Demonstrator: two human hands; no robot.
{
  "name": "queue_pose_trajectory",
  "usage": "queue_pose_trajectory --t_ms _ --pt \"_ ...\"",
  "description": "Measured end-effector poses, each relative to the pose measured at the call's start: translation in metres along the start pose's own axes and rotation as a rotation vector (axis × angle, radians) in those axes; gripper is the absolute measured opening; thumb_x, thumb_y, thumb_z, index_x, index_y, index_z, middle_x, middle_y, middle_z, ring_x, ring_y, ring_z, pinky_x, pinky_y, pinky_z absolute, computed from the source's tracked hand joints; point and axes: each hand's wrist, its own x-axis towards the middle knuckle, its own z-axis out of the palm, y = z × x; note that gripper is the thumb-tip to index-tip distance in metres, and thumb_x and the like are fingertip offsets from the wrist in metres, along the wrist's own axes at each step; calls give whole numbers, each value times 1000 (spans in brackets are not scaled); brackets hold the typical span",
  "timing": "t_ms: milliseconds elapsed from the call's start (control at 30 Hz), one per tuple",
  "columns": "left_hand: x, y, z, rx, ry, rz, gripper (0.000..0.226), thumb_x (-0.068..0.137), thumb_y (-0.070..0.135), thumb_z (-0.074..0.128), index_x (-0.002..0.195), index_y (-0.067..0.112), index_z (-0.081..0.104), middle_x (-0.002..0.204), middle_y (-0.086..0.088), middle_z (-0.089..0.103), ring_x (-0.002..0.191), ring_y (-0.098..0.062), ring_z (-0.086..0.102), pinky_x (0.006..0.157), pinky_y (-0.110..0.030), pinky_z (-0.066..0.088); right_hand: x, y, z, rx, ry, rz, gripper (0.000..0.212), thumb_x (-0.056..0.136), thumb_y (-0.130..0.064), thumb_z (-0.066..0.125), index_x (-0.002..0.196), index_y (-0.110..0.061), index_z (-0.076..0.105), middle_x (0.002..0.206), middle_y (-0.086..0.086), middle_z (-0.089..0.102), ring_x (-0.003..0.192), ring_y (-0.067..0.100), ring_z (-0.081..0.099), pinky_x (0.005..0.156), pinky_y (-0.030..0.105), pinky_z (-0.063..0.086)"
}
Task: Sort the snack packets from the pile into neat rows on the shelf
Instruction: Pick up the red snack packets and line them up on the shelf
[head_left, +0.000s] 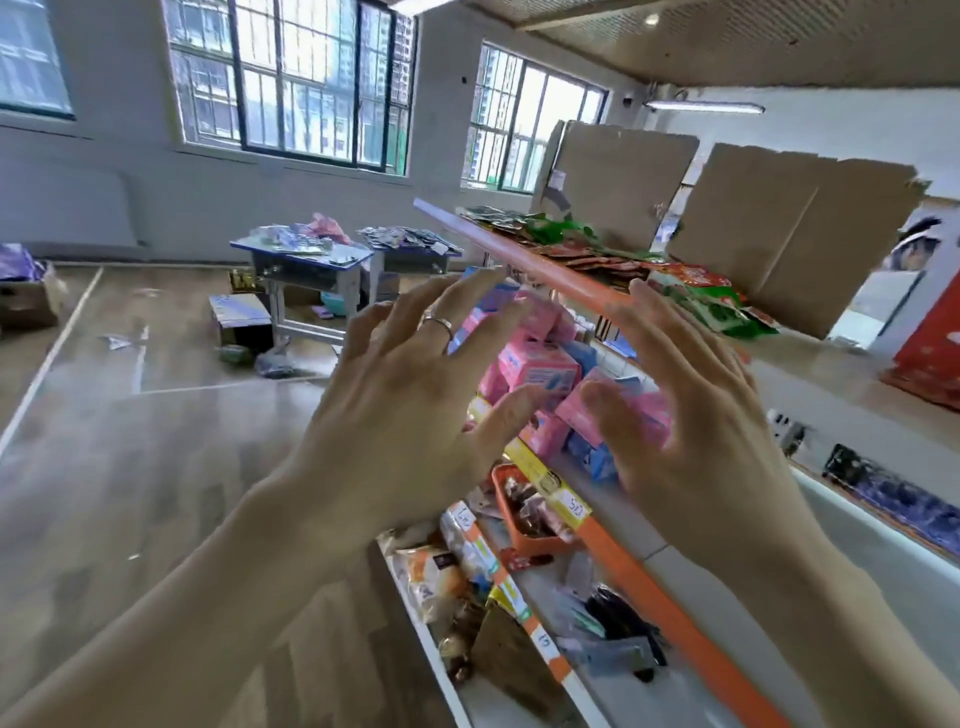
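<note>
Red and green foil snack packets (649, 270) lie in a loose heap on the orange-edged top shelf (519, 255), not yet in rows.
Below, pink and blue soft packs (540, 366) sit jumbled on the middle shelf (548, 480), equally unsorted. The left hand (410, 395) and right hand (691, 415) hover in front, fingers spread, grasping nothing. Sorting looks barely begun, with nearly everything left. Brown cardboard sheets (769, 228) stand behind the heap.

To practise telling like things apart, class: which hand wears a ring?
The left hand: a ring circles one of its fingers, while the right hand shows only bare fingers.
</note>
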Motion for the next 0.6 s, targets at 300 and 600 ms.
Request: queue_pose_trajectory --t_ms 300,600 --pt "32 -71 32 156 -13 -40 64 93 63 30 148 30 39 158 6 30 144 -22 30 111 -49 31 67 8 84 121 8 -34 59 92 -50 42 147 -28 41 159 -8 29 146 15 25 118 48 23" --pt "145 -125 116 165 -31 55 64 94 63 28 148 30 37 159 6 29 143 -23 29 109 -48 29 159 73 147 86 40 18 60 93 -50 44 149 -27 39 160 -5 27 147 15 21 119 37 16"
